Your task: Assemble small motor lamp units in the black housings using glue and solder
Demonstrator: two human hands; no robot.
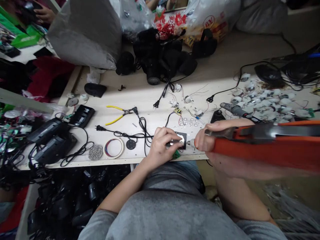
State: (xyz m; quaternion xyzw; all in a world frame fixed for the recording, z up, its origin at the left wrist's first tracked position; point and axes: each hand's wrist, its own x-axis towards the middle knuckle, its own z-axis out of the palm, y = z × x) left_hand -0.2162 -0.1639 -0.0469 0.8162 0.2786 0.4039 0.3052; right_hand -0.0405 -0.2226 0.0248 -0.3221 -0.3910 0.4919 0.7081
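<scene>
My left hand (163, 143) is at the bench's front edge, thumb and fingertips pinched at a small dark rectangular housing part (184, 136) with a shiny piece on it. My fingers cover much of that part. In my right hand (210, 140) is a large orange power screwdriver (262, 150) with a metal lever, its body running off the right edge. Its tip points left and meets or nearly meets the part's right side; contact cannot be told. Beneath my left fingers a bit of green circuit board (176, 155) shows.
Left of my hand lie a tape roll (114, 148), a dish of screws (95, 152), yellow-handled pliers (118, 114) and corded plugs (100, 128). Several white round components (270, 100) are heaped at right. Black device housings (155, 56) and plastic bags (86, 33) stand behind.
</scene>
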